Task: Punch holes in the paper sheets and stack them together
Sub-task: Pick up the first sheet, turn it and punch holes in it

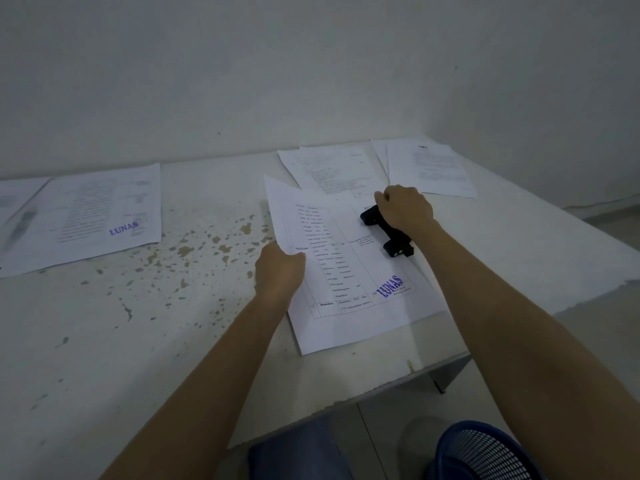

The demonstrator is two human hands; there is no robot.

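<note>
We press the punch down on a printed sheet at a worn white desk.

The desk [194, 323], its paint chipped in the middle, carries papers along its far edge: one stamped sheet [100, 216] at far left, a loose stack [332, 171] near the far right, more pages [433, 171] in the far right corner. The sheet being punched [349, 289] lies toward the desk's right edge, stamped "LUNAS", its right margin tucked into the black punch [391, 237]. Our right hand [405, 207] curls over the punch from above; our left hand [278, 271] pinches the sheet's left edge. A blue basket [485, 452] sits below the near right corner.
</note>
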